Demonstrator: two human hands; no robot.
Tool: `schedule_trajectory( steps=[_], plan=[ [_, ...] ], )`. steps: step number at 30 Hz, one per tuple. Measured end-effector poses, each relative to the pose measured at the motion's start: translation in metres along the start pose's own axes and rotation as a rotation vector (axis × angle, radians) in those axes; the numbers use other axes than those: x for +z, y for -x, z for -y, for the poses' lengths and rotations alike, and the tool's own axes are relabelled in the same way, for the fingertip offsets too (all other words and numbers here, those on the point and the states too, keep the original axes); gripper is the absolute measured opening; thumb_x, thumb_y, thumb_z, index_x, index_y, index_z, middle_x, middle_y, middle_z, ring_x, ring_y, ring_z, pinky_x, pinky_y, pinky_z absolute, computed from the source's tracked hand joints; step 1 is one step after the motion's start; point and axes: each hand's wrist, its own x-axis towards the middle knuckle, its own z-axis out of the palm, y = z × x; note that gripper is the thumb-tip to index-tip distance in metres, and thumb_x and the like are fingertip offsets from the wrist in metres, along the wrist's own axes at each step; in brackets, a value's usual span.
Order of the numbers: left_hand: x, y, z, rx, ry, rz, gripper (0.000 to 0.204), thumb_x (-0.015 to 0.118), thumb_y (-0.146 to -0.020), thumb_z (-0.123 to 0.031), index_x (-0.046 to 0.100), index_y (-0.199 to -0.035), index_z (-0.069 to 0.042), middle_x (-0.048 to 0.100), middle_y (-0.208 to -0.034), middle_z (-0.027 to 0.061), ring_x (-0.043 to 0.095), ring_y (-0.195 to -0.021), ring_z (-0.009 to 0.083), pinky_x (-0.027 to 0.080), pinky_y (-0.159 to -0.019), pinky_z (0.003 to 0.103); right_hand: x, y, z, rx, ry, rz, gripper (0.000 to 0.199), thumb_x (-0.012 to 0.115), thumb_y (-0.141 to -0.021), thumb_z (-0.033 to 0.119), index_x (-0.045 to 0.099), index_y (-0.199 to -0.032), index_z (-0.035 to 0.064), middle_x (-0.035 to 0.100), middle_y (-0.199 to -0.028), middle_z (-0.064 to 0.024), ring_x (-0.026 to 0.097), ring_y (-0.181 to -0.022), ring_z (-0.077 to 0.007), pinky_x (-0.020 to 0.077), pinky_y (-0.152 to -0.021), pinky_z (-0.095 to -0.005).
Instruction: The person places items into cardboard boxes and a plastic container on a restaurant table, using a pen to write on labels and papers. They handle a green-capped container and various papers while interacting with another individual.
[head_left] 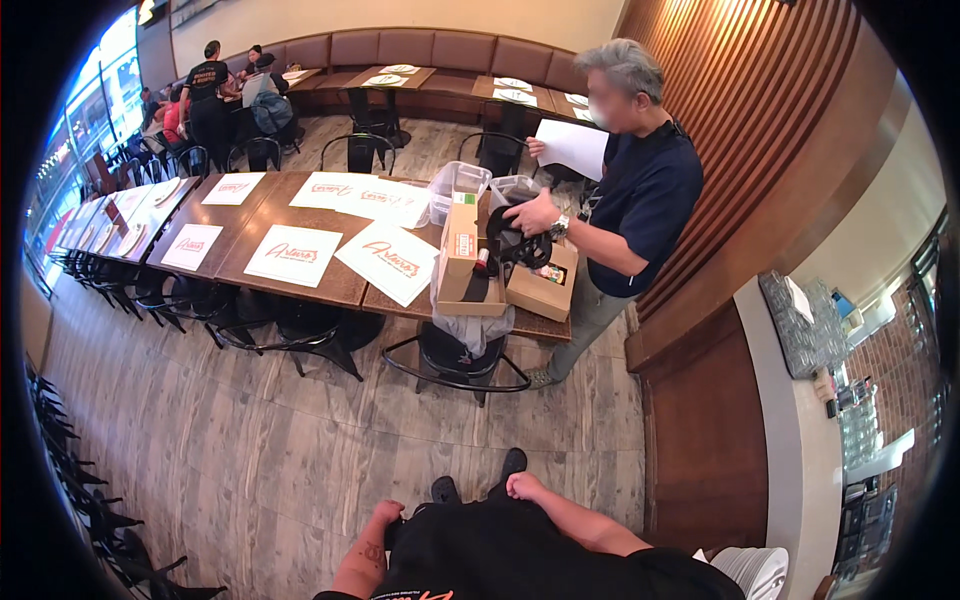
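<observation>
Left hand [385,512], right hand [524,486] curled on own black shirt [480,550]; soft cloth, light; fingers together, nothing held

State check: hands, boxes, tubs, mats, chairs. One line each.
Left hand: fist closed, empty, at the waist.
Right hand: closed, empty, at the waist.
Tall brown cardboard box: upright, flap open.
Low brown cardboard box: open, on the table edge.
Clear plastic tubs: lidless, on the table.
White paper placemats: flat on the dark wooden table.
Black metal chairs: pushed under, unoccupied.
</observation>
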Motion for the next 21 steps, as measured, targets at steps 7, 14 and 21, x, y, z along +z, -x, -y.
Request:
schedule_trajectory(
  steps=[7, 14, 21],
  plan=[
    [-0.006, 0.018, -0.012, 0.087, -0.113, -0.054, 0.031, 0.059, -0.081, -0.036, 0.07, -0.101, -0.015, 0.067, -0.103, 0.0095, 0.064, -0.097, 0.0241, 0.048, -0.087, 0.033, 0.0, 0.001, 0.004, 0.028, -0.031, 0.009, 0.022, 0.039, -0.077, 0.004, 0.058, -0.071, 0.0106, 0.062, -0.069, -0.0028, 0.055, -0.058, -0.0114, 0.0414, -0.048, -0.0269],
    [-0.015, 0.005, 0.0, 0.343, -0.447, 0.015, 0.03, 0.059, -0.077, -0.029, 0.067, -0.102, -0.015, 0.063, -0.109, 0.0106, 0.058, -0.105, 0.0293, 0.047, -0.089, 0.038, 0.0, -0.005, 0.008, 0.015, 0.023, 0.002, 0.022, 0.039, -0.077, 0.004, 0.059, -0.071, 0.0107, 0.062, -0.069, -0.0028, 0.056, -0.058, -0.0116, 0.0422, -0.048, -0.0273],
    [-0.01, 0.0, 0.016, 0.409, -0.675, 0.083, 0.033, 0.051, -0.083, -0.03, 0.063, -0.111, -0.019, 0.059, -0.118, 0.0085, 0.054, -0.112, 0.0293, 0.044, -0.095, 0.04, 0.003, 0.0, 0.009, -0.043, -0.069, -0.006, 0.018, 0.044, -0.075, 0.005, 0.06, -0.069, 0.0076, 0.062, -0.065, -0.0043, 0.059, -0.057, -0.0139, 0.0459, -0.05, -0.0288]
  ],
)
